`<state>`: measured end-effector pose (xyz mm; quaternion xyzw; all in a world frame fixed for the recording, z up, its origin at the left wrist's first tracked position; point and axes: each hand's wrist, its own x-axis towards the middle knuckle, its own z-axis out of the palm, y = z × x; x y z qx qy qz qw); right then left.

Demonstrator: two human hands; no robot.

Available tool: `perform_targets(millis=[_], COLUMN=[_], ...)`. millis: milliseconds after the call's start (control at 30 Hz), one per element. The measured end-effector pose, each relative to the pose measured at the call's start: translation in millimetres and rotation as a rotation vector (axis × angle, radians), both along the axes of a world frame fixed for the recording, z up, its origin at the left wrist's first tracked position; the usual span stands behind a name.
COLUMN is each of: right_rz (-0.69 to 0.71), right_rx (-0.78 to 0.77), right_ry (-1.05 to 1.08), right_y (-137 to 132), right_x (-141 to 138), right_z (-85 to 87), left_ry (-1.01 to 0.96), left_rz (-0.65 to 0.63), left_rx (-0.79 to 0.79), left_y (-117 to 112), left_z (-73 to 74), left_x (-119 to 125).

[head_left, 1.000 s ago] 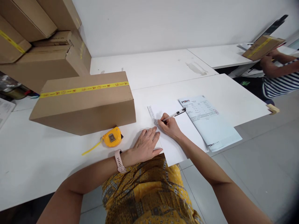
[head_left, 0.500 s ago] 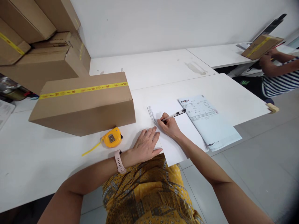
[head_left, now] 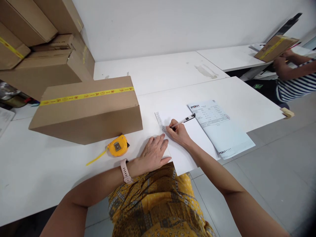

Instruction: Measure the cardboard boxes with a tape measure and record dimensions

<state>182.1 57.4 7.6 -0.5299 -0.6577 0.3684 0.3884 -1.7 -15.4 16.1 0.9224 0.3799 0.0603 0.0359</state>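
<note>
A: What is the right hand (head_left: 179,134) doing with its fingers?
B: They are closed around a clear-barrelled pen (head_left: 190,117) with a black clip. Its tail slants up to the far right; its writing end is down among the fingertips, mostly hidden.

A: And where is the pen?
B: Over the white sheet of paper (head_left: 184,161), beside a narrow column of small writing (head_left: 160,121) along the left edge. I can't read the writing.

A: The left hand (head_left: 154,151)?
B: Palm down and gripping nothing, fingers stretched out, lying at the sheet's left edge. A pale pink watch band (head_left: 126,171) circles that wrist.

A: What lies around them?
B: To the left, a yellow tape measure (head_left: 118,146) rests on the white table (head_left: 153,79), just in front of a large cardboard carton (head_left: 111,126) sealed with yellow printed tape (head_left: 86,96). To the right, a pale blue PONY form (head_left: 227,136) lies next to the sheet. Both papers overhang the table's near edge.

A: Anything farther off?
B: More cartons (head_left: 41,70) are stacked at far left. At far right, a person in a striped top (head_left: 298,85) has their hands by a smaller taped carton (head_left: 274,50).
</note>
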Motion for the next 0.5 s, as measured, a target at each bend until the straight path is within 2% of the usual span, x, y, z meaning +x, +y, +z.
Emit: perform_targets(millis=[500], right_rz=[-0.017], right_rx=[0.005], right_ry=[0.007], right_y=[-0.1], right_x=[0.9], right_z=[-0.2], left_ry=[-0.013], left_rz=[-0.005], left_rx=[-0.003], left_y=[0.2], left_z=[1.9], left_x=[-0.3])
